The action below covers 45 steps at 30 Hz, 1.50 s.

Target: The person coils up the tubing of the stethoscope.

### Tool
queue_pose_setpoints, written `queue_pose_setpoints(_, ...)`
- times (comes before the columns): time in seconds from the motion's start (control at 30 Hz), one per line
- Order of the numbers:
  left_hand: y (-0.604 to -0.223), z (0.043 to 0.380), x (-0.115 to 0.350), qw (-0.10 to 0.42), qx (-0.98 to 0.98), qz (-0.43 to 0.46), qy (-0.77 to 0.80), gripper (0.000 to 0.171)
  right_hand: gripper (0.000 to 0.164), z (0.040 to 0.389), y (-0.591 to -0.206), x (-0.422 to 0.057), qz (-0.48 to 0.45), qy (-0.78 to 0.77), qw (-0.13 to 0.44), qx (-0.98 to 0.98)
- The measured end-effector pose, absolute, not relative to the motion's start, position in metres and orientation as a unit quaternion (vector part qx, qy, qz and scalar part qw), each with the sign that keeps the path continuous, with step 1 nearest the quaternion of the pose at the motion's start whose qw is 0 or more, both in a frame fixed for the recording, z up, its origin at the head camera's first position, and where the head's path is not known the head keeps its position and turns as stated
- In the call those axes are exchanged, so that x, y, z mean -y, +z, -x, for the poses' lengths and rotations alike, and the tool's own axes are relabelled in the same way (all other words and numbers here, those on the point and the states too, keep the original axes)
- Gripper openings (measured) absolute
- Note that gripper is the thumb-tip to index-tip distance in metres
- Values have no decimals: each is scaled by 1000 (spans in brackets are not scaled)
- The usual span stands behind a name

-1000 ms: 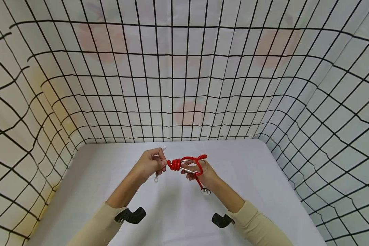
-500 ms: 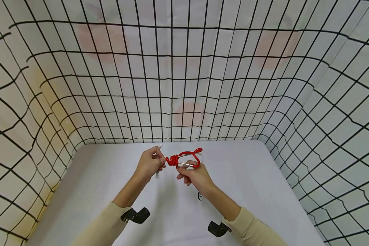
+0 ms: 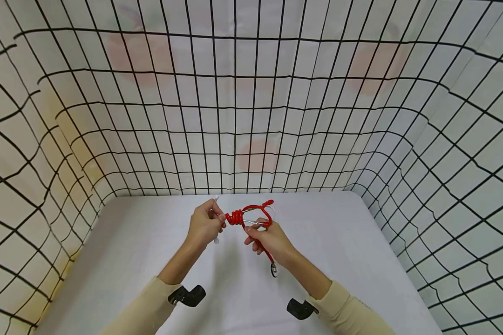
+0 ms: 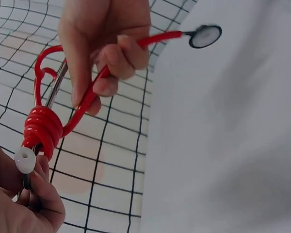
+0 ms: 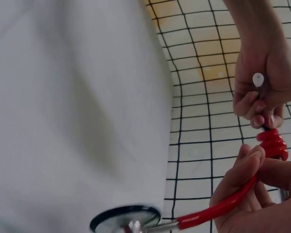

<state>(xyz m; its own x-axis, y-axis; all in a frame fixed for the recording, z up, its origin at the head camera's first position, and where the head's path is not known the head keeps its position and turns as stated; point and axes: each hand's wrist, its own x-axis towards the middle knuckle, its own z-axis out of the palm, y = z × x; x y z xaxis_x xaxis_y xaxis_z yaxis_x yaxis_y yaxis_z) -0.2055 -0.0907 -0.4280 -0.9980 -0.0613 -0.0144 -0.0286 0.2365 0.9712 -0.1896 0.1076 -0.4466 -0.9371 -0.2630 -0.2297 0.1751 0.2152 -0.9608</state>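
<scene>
A stethoscope with red tubing is held up between both hands over the white table. Its tubing is wound in a tight coil around the metal ear tubes, with a loop standing out on the right. My left hand pinches the ear-tube end beside the coil; a white eartip pokes out by the fingers. With thumb and fingers, my right hand grips the free length of tubing leaving the coil. Below that hand hangs the round chestpiece. Part of the tubing is hidden behind the right fingers.
The white tabletop lies beneath both hands. Black wire grid panels rise at the back and both sides, with pale cloth behind. A black wrist camera sits on the left sleeve, another black camera on the right.
The right hand has come from behind the loop to the near side and now grips the free tubing. The stethoscope has shifted slightly left and away; the chestpiece swings lower.
</scene>
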Motion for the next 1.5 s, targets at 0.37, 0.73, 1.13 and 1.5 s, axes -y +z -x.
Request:
queue_pose_setpoints(0.37, -448, 218, 103, 173, 854, 9, -491, 16, 21, 179, -447, -104, 65, -597, 189, -777)
queue_pose_setpoints(0.73, -458, 216, 108, 191, 876, 88, -434, 22, 12, 172, -425, -101, 170, -440, 118, -874)
queue_pose_setpoints(1.13, -448, 207, 104, 102, 894, 142, -413, 23, 9, 189, -405, -115, 194, -385, -11, -902)
queue_pose_setpoints(1.5, -427, 199, 106, -52, 855, 216, -469, 18, 8, 209, -411, -127, 193, -420, -27, -886)
